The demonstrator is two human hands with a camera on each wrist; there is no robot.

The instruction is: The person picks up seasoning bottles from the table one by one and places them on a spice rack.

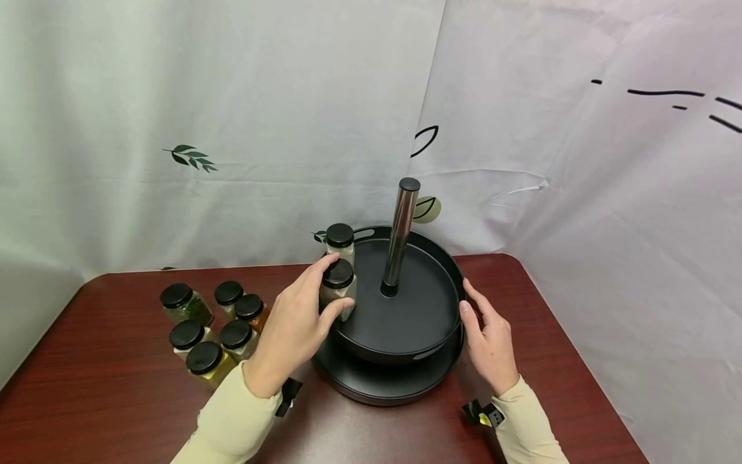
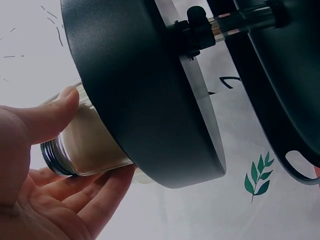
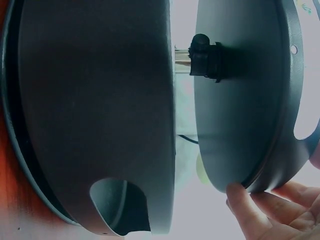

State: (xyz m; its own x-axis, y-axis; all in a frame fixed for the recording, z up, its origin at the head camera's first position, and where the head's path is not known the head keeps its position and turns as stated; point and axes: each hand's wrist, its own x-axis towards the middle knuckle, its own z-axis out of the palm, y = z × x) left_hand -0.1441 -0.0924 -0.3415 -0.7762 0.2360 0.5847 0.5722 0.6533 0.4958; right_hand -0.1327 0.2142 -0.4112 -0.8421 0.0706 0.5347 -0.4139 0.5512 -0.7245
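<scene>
head view: left hand (image 1: 295, 325) has its grip round a black-lidded jar (image 1: 338, 283), just inside the left rim of the upper tray (image 1: 420, 309); jar base hidden in left wrist view. second jar (image 1: 340, 237) just behind. right hand (image 1: 489, 345) grip wide, fingers against tray's right edge. six jars (image 1: 236, 335) at left on counter (image 1: 127, 412).

Left hand (image 1: 292, 322) pinching, right hand (image 1: 491, 345) touching with thumb and fingers.
The left forearm (image 1: 237, 412) and right forearm (image 1: 527, 422) slant inward; the left thumb (image 1: 336, 311) opposes its fingers, while the right thumb (image 1: 471, 321) stands apart from the index finger (image 1: 480, 298).
</scene>
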